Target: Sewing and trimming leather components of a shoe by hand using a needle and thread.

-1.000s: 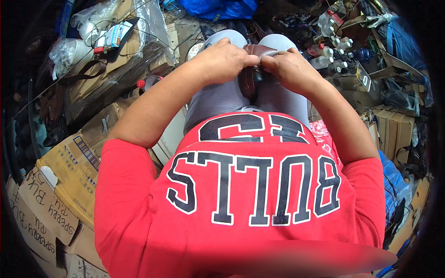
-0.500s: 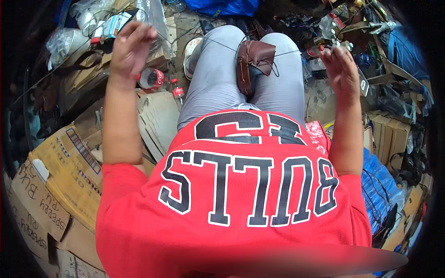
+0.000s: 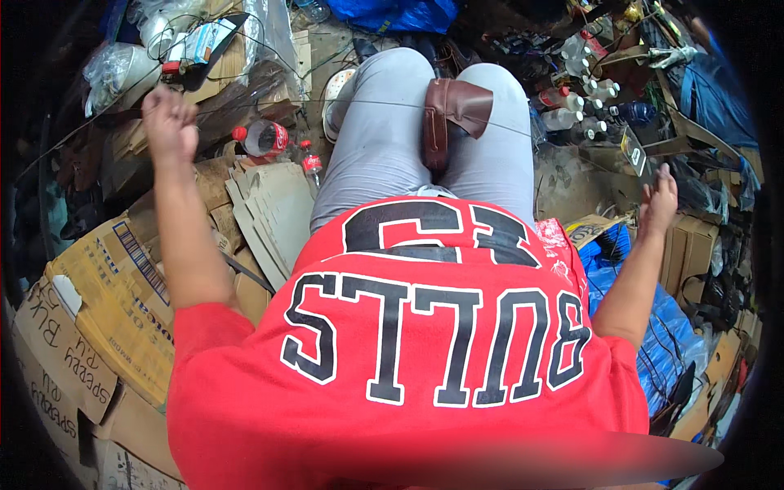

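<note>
Item 1: brown leather shoe [image 3: 449, 114], seated between the 2 knees of the grey trousers [image 3: 371, 135], pale stitching along 1 side.

Item 2: dark thread [image 3: 376, 103], thin, stretched nearly straight across the thighs, past the shoe and out to either side; far right end lost against the cluttered floor.

Item 3: left hand [image 3: 170, 126], raised well out to the left, slightly blurred; fingers curled narrow, apparently around the thread.

Item 4: right hand [image 3: 658, 200], well out to the right, lower than the left; fingers partly bent, grip on the thread impossible to tell.

Handling note: best to pull the 2 ends outward at matched strength, steadily rather than with a jerk; thin thread likely to bite into soft leather. Press the knees firmly against the shoe to prevent twisting. Watch for snags on nearby clutter.

Surroundings: red-capped bottle [image 3: 265, 139] and stacked cardboard sheets [image 3: 261, 208] left of the legs; group of small bottles [image 3: 563, 119] beyond the right knee; blue plastic sheeting [image 3: 665, 351] beside the right forearm.
</note>
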`<state>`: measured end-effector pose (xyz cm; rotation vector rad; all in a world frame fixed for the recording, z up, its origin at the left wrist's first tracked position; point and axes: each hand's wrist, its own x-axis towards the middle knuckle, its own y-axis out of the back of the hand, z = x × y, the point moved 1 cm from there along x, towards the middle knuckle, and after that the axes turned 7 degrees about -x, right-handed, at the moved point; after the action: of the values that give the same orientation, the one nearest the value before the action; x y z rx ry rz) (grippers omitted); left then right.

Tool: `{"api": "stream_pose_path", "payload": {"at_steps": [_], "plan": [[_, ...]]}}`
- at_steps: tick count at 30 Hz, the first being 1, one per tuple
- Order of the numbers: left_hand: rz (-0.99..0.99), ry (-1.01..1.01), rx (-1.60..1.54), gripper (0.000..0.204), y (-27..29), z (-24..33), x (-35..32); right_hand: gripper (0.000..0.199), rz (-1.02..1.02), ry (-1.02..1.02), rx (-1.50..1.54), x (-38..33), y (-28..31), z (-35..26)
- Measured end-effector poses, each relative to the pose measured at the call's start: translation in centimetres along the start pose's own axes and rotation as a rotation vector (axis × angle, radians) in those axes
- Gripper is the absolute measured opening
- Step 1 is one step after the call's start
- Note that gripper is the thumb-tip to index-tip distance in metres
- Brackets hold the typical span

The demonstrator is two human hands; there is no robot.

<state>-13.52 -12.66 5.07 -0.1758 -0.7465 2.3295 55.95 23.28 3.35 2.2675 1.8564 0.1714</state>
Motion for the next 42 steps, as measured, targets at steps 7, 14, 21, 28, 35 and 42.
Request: {"api": "stream_pose_path", "payload": {"at_steps": [7,14,21,28,35,42], "plan": [[-0.743,0.312,0.876,0.036,-16.2,-11.1,-3.2,0.018,-0.769,0.335,-0.349,-15.0,-16.4,-5.9],[-1.143,0.153,1.07,0.046,-21.4,-16.3,-2.9,0.012,-0.801,0.753,-0.675,-18.4,-21.0,-7.7],[-1.182,0.245,1.073,0.047,-22.2,-16.8,-2.8,0.012,-0.85,0.685,-0.615,-18.1,-21.7,-7.7],[-1.182,0.228,1.064,0.049,-22.2,-16.9,-2.7,0.012,-0.906,0.679,-0.748,-18.2,-22.5,-9.5],[-1.219,0.169,1.115,0.054,-23.2,-17.2,-2.3,0.014,-1.026,0.55,-0.583,-17.2,-23.3,-7.6],[-1.466,0.479,1.051,0.074,-23.2,-19.0,-0.2,0.017,-1.229,0.209,-0.397,-15.5,-23.1,-5.0]]}}
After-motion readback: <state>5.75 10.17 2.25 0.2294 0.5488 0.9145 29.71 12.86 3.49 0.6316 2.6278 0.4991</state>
